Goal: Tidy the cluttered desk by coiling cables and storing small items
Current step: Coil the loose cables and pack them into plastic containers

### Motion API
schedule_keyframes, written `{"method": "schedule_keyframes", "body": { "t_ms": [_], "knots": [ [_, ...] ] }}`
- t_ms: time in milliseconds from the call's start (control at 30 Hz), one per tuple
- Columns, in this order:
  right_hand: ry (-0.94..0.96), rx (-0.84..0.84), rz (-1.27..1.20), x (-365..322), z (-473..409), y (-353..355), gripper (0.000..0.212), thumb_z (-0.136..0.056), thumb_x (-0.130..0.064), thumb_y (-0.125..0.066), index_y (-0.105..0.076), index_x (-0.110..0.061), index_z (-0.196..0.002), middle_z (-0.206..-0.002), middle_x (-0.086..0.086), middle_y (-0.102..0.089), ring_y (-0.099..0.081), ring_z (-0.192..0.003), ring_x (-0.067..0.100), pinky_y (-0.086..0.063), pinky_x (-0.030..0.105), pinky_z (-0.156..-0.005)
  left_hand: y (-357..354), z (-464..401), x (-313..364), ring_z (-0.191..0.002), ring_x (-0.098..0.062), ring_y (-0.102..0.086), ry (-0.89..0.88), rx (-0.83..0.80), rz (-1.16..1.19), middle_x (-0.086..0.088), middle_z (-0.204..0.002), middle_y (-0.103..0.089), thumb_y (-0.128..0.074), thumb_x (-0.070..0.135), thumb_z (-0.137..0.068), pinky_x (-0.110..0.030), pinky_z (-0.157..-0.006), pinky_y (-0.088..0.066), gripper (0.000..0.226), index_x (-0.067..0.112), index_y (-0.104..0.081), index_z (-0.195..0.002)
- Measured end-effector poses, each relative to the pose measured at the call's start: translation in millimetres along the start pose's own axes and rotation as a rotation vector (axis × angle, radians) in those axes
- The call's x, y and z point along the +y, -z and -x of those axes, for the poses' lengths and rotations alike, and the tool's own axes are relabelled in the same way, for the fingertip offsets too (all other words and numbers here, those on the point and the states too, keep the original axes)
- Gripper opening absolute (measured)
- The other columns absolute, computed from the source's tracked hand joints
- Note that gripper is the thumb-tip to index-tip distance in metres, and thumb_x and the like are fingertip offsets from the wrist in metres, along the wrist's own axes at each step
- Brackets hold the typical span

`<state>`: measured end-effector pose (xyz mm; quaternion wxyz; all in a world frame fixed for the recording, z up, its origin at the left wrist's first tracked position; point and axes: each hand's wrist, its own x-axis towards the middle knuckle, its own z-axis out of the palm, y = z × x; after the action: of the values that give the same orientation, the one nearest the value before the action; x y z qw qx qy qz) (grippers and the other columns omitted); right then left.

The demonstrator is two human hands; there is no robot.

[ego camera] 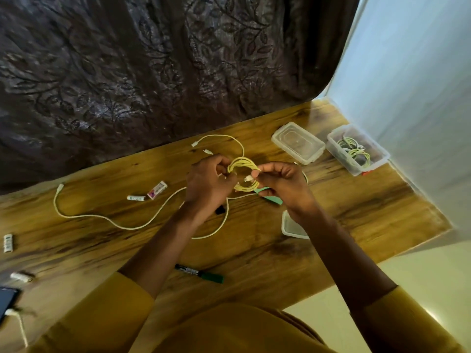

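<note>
- Both hands are up over the glossy wooden tabletop [254, 250], and between them hangs a small coil of pale yellow braided cable [242, 174]
- The left hand [207, 184] has its grip closed on the coil's left side, fingers curled through the loops
- The right hand [283, 182] pinches the coil's right edge between thumb and fingertips, with the white plug end just beside that pinch
- The cable looks light, limp and a bit springy; I'd judge the loops want to spring apart unless held where they bunch, with the plug tail tucked in
- Beyond the right grip sits a clear plastic tub [356, 149] with coiled cables already inside, its clear lid [298, 142] beside it
- A long white cable [107, 217] lies loose to the left of the left grip
</note>
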<state>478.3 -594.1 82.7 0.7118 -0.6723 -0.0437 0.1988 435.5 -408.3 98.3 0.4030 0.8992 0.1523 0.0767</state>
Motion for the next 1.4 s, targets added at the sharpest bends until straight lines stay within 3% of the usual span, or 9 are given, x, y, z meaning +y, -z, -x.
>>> {"method": "schedule_keyframes", "body": {
  "t_ms": [100, 167, 400, 567, 667, 900, 1067, 1200, 1400],
  "knots": [
    [-0.006, 0.06, -0.036, -3, 2, 25, 0.016, -0.091, -0.014, -0.077, -0.077, -0.007, -0.105, -0.097, 0.009, -0.08, -0.071, -0.079, 0.014, -0.06, 0.023, -0.061, -9, -9, 16, -0.076, -0.017, -0.078, 0.185, -0.204, 0.36, -0.003, -0.112, -0.07, -0.079, 0.018, -0.091, -0.032, -0.062, -0.064, 0.027, 0.023, -0.068, -0.116],
    [-0.02, 0.106, -0.056, -3, 3, 40, 0.017, -0.09, -0.013, -0.077, -0.077, -0.006, -0.106, -0.098, 0.011, -0.079, -0.072, -0.079, 0.015, -0.059, 0.023, -0.061, -14, -12, 25, -0.082, -0.019, -0.079, 0.194, -0.29, 0.423, -0.006, -0.113, -0.072, -0.078, 0.02, -0.093, -0.037, -0.068, -0.066, 0.031, 0.017, -0.069, -0.122],
    [-0.039, 0.277, -0.072, 0, 3, 82, 0.023, -0.089, -0.011, -0.078, -0.075, 0.004, -0.106, -0.096, 0.02, -0.077, -0.067, -0.073, 0.019, -0.057, 0.025, -0.057, -42, -20, 52, -0.091, -0.016, -0.077, 0.162, -0.409, 0.416, -0.003, -0.113, -0.074, -0.072, 0.024, -0.097, -0.036, -0.075, -0.066, 0.031, 0.019, -0.069, -0.128],
    [0.012, 0.384, -0.056, 0, 7, 115, 0.004, -0.09, -0.011, -0.078, -0.078, -0.007, -0.091, -0.084, 0.012, -0.077, -0.065, -0.071, 0.023, -0.053, 0.029, -0.058, -76, -31, 74, -0.097, -0.02, -0.075, 0.098, -0.457, 0.389, -0.001, -0.119, -0.072, -0.068, 0.017, -0.1, -0.034, -0.074, -0.066, 0.029, 0.016, -0.068, -0.129],
    [0.028, 0.519, -0.092, -1, 7, 136, 0.006, -0.088, -0.009, -0.08, -0.077, -0.004, -0.091, -0.087, 0.019, -0.077, -0.066, -0.07, 0.025, -0.055, 0.032, -0.06, -101, -42, 89, -0.102, -0.018, -0.073, 0.034, -0.478, 0.358, 0.001, -0.123, -0.071, -0.069, 0.014, -0.098, -0.034, -0.073, -0.065, 0.032, 0.02, -0.066, -0.129],
    [0.029, 0.749, -0.107, -10, -9, 183, 0.023, -0.084, -0.003, -0.082, -0.071, 0.009, -0.1, -0.081, 0.018, -0.072, -0.068, -0.067, 0.023, -0.061, 0.035, -0.064, -151, -59, 123, -0.112, -0.014, -0.066, -0.226, -0.483, 0.179, 0.009, -0.137, -0.062, -0.068, 0.035, -0.08, -0.049, -0.098, -0.058, 0.056, 0.034, -0.06, -0.136],
    [0.019, 0.888, 0.163, -18, -33, 220, 0.014, -0.081, -0.012, -0.079, -0.074, -0.016, -0.093, -0.078, 0.007, -0.076, -0.074, -0.067, 0.022, -0.065, 0.049, -0.07, -178, -71, 149, -0.136, -0.024, -0.053, -0.45, -0.539, -0.033, -0.001, -0.152, -0.053, -0.07, 0.018, -0.093, -0.041, -0.112, -0.046, 0.062, 0.025, -0.048, -0.15],
    [0.054, 0.884, 0.395, -18, -57, 246, 0.016, -0.074, -0.032, -0.077, -0.069, -0.031, -0.087, -0.076, -0.004, -0.076, -0.075, -0.071, 0.016, -0.063, 0.051, -0.075, -196, -84, 156, -0.141, -0.028, -0.047, -0.568, -0.548, -0.142, -0.007, -0.153, -0.052, -0.068, 0.013, -0.092, -0.036, -0.114, -0.037, 0.061, 0.015, -0.048, -0.149],
    [0.041, 0.807, 0.61, -18, -95, 248, 0.014, -0.084, -0.026, -0.081, -0.069, -0.025, -0.091, -0.097, -0.002, -0.075, -0.072, -0.084, 0.017, -0.063, 0.043, -0.08, -218, -105, 146, -0.155, -0.027, -0.025, -0.568, -0.542, -0.298, -0.003, -0.164, -0.037, -0.064, 0.026, -0.095, -0.045, -0.126, -0.023, 0.066, 0.018, -0.039, -0.156]
  ]
}}
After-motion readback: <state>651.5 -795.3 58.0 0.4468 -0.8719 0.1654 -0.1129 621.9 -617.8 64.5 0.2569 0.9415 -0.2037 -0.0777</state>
